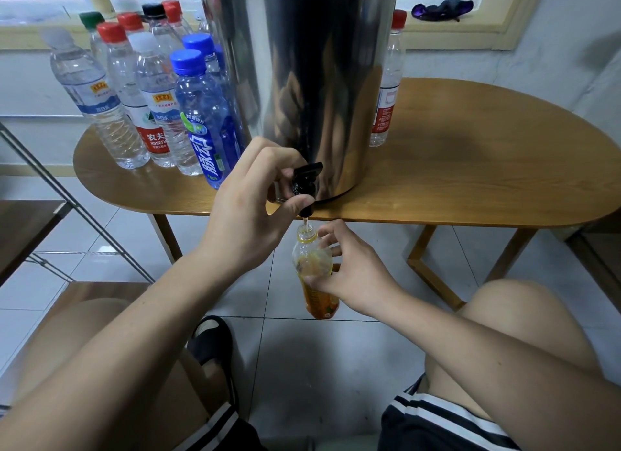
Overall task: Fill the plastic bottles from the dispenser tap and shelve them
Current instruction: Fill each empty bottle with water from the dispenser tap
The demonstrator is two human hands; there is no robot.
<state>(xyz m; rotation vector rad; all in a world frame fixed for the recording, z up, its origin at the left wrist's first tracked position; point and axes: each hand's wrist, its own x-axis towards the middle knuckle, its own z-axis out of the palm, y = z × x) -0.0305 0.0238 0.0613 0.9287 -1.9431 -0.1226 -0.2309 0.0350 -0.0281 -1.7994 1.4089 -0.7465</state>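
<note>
The orange-labelled bottle (314, 272) hung uncapped just under the tap (304, 185), a thin stream entering its neck. Its level was hard to read. The right hand (353, 279) curled round its shoulder and the left hand (248, 208) pinched the tap lever. Capped bottles (151, 91) waited on the table (470, 168) beside the dispenser (302, 80) — shelving apparently all ahead.

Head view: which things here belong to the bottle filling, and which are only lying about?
Job: dispenser; tap, gripped by left hand; orange bottle, held under it by right hand; capped bottles on the table; probably the shelf at left.
Lying about: purple cloth on the windowsill; black sandal.
</note>
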